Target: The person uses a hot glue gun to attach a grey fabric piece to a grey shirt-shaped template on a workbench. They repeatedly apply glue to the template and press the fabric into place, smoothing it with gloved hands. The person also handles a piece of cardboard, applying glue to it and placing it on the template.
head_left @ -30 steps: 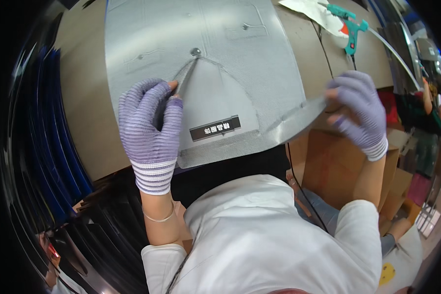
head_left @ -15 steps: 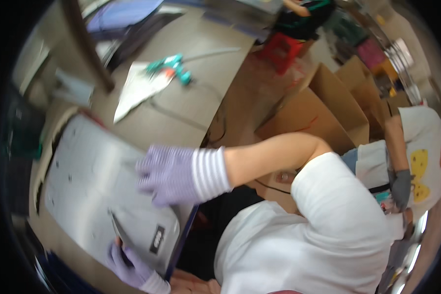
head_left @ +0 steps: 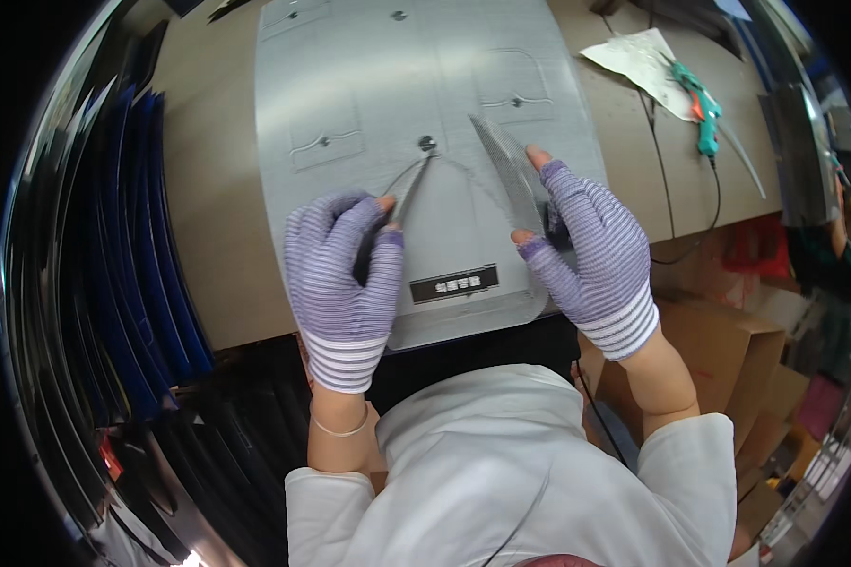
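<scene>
From the head view, we've got a grey sheet [head_left: 373, 80] spread across the desk [head_left: 213, 246], right in front of us, and both hands are busy! Our left hand [head_left: 340, 269] pinches a narrow fold [head_left: 409, 192] between thumb and finger, the fold's far end at a dark round stud [head_left: 427, 144]. Over to our right hand [head_left: 596, 255]: it grips a raised grey flap [head_left: 503, 165]. Nearer us, a black label [head_left: 452, 283] sits on the sheet. Off right, a green glue gun [head_left: 708, 137] lies partly over pale paper [head_left: 638, 64]; dark blue panels [head_left: 151, 246] crowd the left.
</scene>
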A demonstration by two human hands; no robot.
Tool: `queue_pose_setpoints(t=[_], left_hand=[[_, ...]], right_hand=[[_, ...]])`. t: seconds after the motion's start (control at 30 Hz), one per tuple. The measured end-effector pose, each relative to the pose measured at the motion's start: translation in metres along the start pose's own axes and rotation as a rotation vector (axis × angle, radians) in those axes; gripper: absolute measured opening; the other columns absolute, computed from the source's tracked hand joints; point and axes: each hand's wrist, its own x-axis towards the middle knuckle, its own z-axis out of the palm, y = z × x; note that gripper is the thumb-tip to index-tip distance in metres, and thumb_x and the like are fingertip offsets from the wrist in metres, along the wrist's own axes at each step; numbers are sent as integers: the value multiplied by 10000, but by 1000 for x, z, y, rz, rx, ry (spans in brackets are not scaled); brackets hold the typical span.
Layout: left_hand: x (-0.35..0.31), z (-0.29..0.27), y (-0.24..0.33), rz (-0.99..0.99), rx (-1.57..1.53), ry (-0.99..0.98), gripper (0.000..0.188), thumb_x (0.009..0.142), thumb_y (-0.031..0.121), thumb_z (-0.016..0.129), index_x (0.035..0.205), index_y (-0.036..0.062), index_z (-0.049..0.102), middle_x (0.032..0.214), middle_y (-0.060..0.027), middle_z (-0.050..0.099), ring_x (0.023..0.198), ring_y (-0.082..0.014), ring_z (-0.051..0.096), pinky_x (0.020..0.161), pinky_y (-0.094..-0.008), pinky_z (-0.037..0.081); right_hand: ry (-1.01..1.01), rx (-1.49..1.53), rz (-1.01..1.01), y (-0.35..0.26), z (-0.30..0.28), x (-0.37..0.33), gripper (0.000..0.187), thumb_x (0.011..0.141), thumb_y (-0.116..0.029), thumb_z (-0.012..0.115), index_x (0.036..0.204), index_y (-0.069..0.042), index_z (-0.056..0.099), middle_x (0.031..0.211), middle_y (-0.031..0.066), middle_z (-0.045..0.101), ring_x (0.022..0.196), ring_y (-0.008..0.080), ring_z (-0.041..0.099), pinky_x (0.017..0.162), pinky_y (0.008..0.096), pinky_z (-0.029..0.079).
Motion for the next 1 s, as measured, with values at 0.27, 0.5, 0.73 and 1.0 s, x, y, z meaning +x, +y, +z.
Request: queue_pose_setpoints(t=[0.27, 0.5, 0.73, 1.0], left_hand=[[-9, -2, -5, 17, 71, 8, 253, 765, 12, 703, 1017, 11, 717, 1004, -136, 633, 926, -262, 599, 829, -350, 503], [-6, 5, -12, 69, 52, 49, 274, 740, 25, 686, 1012, 39, 717, 990, -121, 634, 913, -286, 544, 829, -392, 457], [-8, 6, -19, 103, 61, 62, 274, 729, 34, 685, 1001, 37, 720, 1015, -132, 647, 925, -287, 548, 842, -391, 457], [-6, 10, -23, 141, 45, 64, 244, 740, 54, 679, 979, 34, 720, 985, -125, 662, 890, -285, 563, 829, -384, 463]], right_hand=[[95, -114, -10, -17, 29, 0, 460, 760, -24, 660, 1216, -87, 669, 639, 69, 489, 544, 194, 489, 561, 321, 448], [99, -282, 26, -23, 29, -1, 484, 749, -22, 662, 1223, -121, 673, 625, 64, 522, 515, 186, 500, 546, 327, 462], [34, -243, 26, -29, 34, 0, 463, 754, -13, 676, 1203, -125, 687, 647, 52, 564, 513, 128, 497, 535, 279, 459], [-19, -152, -61, -12, 31, 5, 307, 864, -111, 676, 1169, -95, 703, 686, 88, 637, 543, 130, 571, 545, 282, 474]])
